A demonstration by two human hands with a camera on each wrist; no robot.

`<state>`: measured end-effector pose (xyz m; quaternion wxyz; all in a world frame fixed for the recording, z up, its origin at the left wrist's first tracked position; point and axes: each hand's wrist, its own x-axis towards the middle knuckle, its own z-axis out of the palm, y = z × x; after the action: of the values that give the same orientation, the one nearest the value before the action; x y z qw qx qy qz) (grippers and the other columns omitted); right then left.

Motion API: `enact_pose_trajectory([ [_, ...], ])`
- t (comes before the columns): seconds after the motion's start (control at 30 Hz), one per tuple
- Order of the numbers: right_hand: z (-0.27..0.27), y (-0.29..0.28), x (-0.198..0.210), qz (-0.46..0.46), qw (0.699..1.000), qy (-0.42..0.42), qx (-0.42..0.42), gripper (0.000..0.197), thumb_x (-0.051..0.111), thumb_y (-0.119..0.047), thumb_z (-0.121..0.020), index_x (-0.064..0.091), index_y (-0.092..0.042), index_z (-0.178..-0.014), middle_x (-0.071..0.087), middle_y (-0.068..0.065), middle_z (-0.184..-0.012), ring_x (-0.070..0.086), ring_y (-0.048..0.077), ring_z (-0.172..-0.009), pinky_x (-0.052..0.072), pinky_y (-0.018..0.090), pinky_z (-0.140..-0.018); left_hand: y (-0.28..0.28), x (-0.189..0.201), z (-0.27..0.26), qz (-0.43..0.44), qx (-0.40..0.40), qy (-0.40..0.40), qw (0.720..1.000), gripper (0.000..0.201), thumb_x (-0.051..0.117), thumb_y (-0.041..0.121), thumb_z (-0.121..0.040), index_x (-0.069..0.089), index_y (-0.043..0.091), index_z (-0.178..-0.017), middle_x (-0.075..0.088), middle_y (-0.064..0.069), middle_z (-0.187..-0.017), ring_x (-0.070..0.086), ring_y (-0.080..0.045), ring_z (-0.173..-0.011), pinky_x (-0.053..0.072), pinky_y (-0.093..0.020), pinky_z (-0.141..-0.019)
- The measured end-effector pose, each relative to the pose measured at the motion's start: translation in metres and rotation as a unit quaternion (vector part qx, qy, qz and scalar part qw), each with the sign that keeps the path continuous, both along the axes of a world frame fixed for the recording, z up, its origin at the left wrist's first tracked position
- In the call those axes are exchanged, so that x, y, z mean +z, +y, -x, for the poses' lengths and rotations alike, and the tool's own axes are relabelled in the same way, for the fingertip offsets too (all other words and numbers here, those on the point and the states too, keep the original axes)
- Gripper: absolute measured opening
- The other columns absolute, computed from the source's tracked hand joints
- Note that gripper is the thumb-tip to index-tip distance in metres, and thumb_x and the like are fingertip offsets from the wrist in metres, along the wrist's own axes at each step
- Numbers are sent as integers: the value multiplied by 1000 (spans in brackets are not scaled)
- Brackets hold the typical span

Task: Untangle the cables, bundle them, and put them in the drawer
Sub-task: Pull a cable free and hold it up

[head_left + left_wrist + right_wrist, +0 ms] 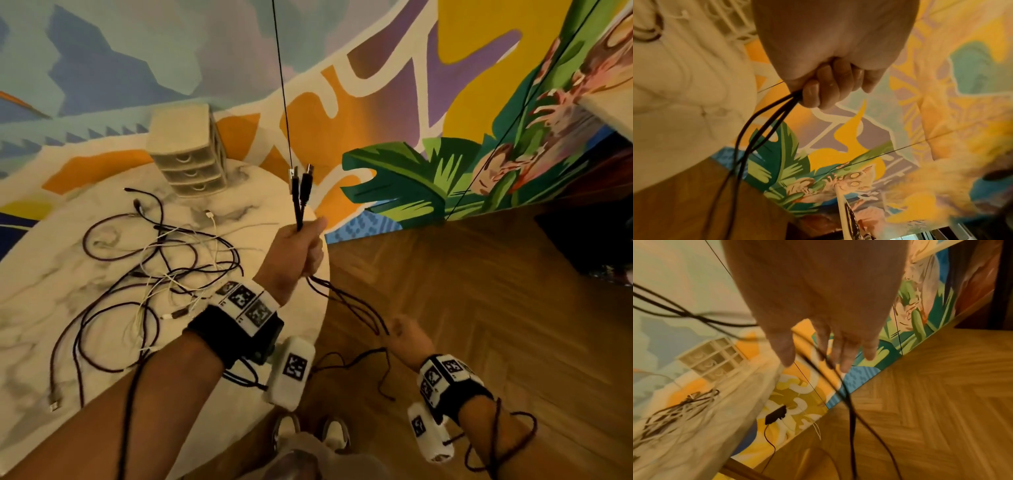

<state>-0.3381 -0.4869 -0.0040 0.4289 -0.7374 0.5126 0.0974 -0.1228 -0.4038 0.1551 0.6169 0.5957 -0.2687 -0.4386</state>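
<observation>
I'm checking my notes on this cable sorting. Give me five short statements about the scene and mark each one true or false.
1. The left hand grips black cables whose plugs point upward. True.
2. The right hand is clenched in a fist. False: its fingers are stretched out, with cable strands running across them.
3. The small drawer unit stands on the marble table. True.
4. Every cable lying on the table is white. False: the tangle is mostly dark, with a few white ones.
5. The floor is carpeted. False: it is wood parquet.
</observation>
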Motion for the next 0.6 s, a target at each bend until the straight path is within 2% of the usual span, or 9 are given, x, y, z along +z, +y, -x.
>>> enact_pose_trajectory([
  [0.13, -34, 11, 63, -111, 951, -286, -36, 56, 46, -56, -88, 46, -25, -135, 55, -7, -130, 53, 6, -118, 36, 40, -110, 14, -8, 27, -9, -104, 29, 994, 31, 42, 23, -82, 29, 23, -54, 25, 9, -42, 17, -11, -39, 14, -22, -41],
  [0.23, -55, 15, 115, -223, 870, -439, -25, 70, 50, -65, -78, 55, -16, -128, 65, 2, -118, 61, 19, -112, 46, 40, -102, 3, -19, 34, -224, -150, -74, 960, 29, 40, 9, -88, 43, 17, -60, 42, 7, -49, 37, -16, -43, 29, -25, -46],
  [0.27, -58, 16, 127, -227, 866, -446, -2, 66, 55, -59, -78, 57, -14, -126, 65, 7, -119, 61, 22, -113, 48, 36, -99, -6, -27, 44, -280, -225, -60, 931, 29, 39, -1, -90, 54, 12, -68, 57, 2, -62, 54, -21, -59, 41, -20, -57],
  [0.33, -59, 18, 140, -215, 881, -420, 38, 49, 52, -42, -86, 61, -9, -120, 66, 12, -117, 62, 22, -110, 52, 30, -94, -12, -36, 75, -546, -151, -334, 753, 25, 44, -7, -89, 64, 3, -99, 68, -3, -108, 58, -13, -110, 41, -10, -90],
  [0.37, -59, 18, 144, -216, 890, -399, 40, 46, 50, -37, -89, 63, -5, -118, 67, 13, -115, 64, 22, -108, 53, 26, -89, -9, -36, 72, -487, -196, -313, 792, 26, 47, 4, -90, 60, -2, -112, 61, -9, -125, 49, -12, -123, 37, -4, -89],
  [0.4, -59, 17, 145, -223, 898, -377, 35, 43, 48, -34, -93, 64, -1, -116, 68, 15, -113, 64, 23, -106, 53, 22, -85, 4, -48, 62, -324, -228, -252, 883, 40, 46, 17, -92, 51, -8, -123, 49, -20, -136, 43, -17, -127, 35, 0, -81],
  [0.47, -59, 16, 142, -235, 914, -329, 41, 43, 43, -32, -98, 68, 1, -109, 70, 16, -109, 65, 24, -103, 53, 22, -84, 27, -21, 74, -232, -203, -220, 925, 46, 39, 21, -98, 41, -11, -131, 38, -32, -137, 40, -32, -124, 36, -9, -81],
  [0.53, -61, 17, 137, -226, 924, -303, 52, 46, 36, -34, -100, 71, -4, -106, 71, 14, -108, 67, 22, -99, 54, 24, -85, 32, -15, 64, -198, -246, -255, 914, 34, 37, 11, -99, 48, -10, -123, 52, -28, -120, 50, -34, -109, 39, -30, -87],
  [0.6, -63, 21, 133, -215, 925, -312, 23, 46, 34, -32, -101, 72, -6, -105, 71, 10, -107, 68, 14, -89, 54, 18, -73, 28, -18, 69, -176, -251, -285, 908, 27, 42, 10, -96, 57, -2, -114, 61, -18, -105, 58, -23, -91, 44, -33, -78],
])
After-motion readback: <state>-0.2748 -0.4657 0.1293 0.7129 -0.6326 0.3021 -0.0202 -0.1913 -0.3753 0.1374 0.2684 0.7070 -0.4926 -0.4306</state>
